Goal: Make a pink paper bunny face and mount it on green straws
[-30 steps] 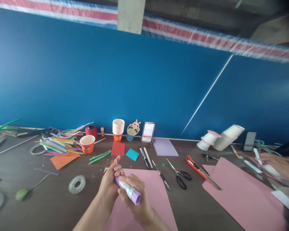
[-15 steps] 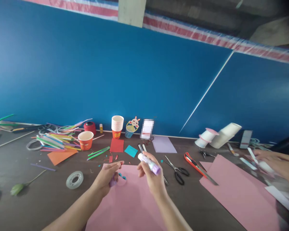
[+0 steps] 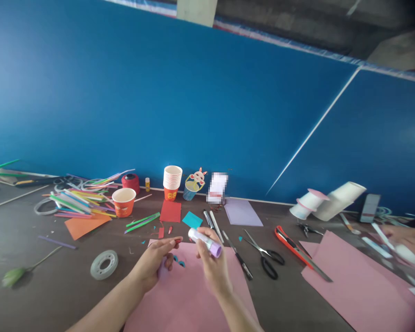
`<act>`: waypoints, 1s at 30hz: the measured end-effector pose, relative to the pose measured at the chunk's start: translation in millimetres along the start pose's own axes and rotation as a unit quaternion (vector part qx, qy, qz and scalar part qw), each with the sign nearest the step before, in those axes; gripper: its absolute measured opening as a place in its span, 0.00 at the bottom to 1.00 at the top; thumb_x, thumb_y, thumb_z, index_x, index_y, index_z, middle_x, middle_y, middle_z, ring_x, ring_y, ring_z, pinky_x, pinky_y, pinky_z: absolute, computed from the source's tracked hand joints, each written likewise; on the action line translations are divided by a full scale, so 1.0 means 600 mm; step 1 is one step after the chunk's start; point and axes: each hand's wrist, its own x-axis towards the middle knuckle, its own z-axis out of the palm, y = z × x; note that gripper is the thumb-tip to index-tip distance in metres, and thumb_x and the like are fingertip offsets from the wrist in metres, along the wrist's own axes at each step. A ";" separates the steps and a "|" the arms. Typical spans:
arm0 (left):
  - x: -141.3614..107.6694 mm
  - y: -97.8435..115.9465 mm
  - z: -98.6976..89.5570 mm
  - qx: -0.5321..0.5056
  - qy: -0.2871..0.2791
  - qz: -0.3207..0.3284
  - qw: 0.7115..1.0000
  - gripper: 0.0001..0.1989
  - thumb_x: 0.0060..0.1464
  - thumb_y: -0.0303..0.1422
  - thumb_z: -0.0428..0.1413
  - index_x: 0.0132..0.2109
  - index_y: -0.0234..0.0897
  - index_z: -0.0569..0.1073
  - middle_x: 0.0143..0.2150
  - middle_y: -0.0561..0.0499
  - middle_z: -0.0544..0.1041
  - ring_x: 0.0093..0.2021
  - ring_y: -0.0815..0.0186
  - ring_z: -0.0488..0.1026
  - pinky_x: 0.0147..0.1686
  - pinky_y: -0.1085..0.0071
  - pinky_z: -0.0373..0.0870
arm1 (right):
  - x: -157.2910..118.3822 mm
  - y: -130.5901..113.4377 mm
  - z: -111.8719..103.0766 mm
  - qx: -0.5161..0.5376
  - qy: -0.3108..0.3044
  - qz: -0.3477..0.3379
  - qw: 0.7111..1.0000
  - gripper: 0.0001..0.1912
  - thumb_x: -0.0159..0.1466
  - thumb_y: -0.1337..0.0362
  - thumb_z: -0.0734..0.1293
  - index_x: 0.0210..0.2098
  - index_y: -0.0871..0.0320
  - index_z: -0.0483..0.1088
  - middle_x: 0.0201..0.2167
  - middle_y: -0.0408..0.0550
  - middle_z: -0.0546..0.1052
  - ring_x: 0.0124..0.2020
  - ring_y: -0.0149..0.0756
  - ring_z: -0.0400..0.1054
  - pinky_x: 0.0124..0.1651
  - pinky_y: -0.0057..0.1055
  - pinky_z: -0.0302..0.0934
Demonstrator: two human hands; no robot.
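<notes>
My right hand [image 3: 212,265] is closed around a glue stick [image 3: 204,241] with a white body and a purple end, tilted above the pink paper [image 3: 190,299]. Between the thumb and forefinger of my left hand [image 3: 155,258] is a small red paper piece [image 3: 178,240], pinched at the fingertips. Small blue shapes [image 3: 179,261] show on the pink sheet just right of my left hand. Beyond my hands lie a red paper square [image 3: 170,210] and a turquoise paper square [image 3: 192,219].
Scissors [image 3: 264,255] and an orange utility knife [image 3: 299,251] lie right of the pink sheet. Left are a tape roll [image 3: 104,265], a paper cup [image 3: 123,203] and a pile of pipe cleaners [image 3: 78,203]. Stacked cups [image 3: 172,182] stand near the wall. Another person's hand [image 3: 406,240] is at far right.
The view has shifted slightly, so things on the right sit farther right. A purple item seen under my left hand earlier is now out of sight. Both hands keep their grips.
</notes>
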 end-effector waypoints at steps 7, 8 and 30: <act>-0.007 -0.010 0.002 0.051 -0.036 0.035 0.997 0.16 0.46 0.37 0.58 0.42 0.33 0.75 0.25 0.55 0.66 0.15 0.78 0.55 0.16 0.75 0.56 | -0.007 -0.006 0.018 -0.010 -0.012 -0.019 1.000 0.16 0.61 0.63 0.61 0.48 0.57 0.62 0.32 0.48 0.72 0.24 0.31 0.66 0.31 0.30 0.65; -0.008 -0.012 0.003 0.062 -0.042 0.043 0.996 0.16 0.47 0.37 0.57 0.42 0.32 0.75 0.25 0.55 0.67 0.15 0.78 0.55 0.17 0.76 0.56 | -0.007 -0.005 0.021 -0.019 -0.011 -0.016 1.000 0.15 0.61 0.63 0.61 0.47 0.57 0.63 0.32 0.48 0.72 0.24 0.31 0.66 0.30 0.30 0.65; -0.007 -0.002 0.001 0.187 -0.013 0.061 0.980 0.15 0.45 0.36 0.57 0.39 0.29 0.75 0.15 0.58 0.63 0.14 0.77 0.56 0.16 0.78 0.52 | -0.006 0.004 0.041 -0.093 0.007 -0.067 0.993 0.14 0.57 0.69 0.62 0.44 0.58 0.63 0.38 0.49 0.72 0.35 0.34 0.68 0.39 0.30 0.64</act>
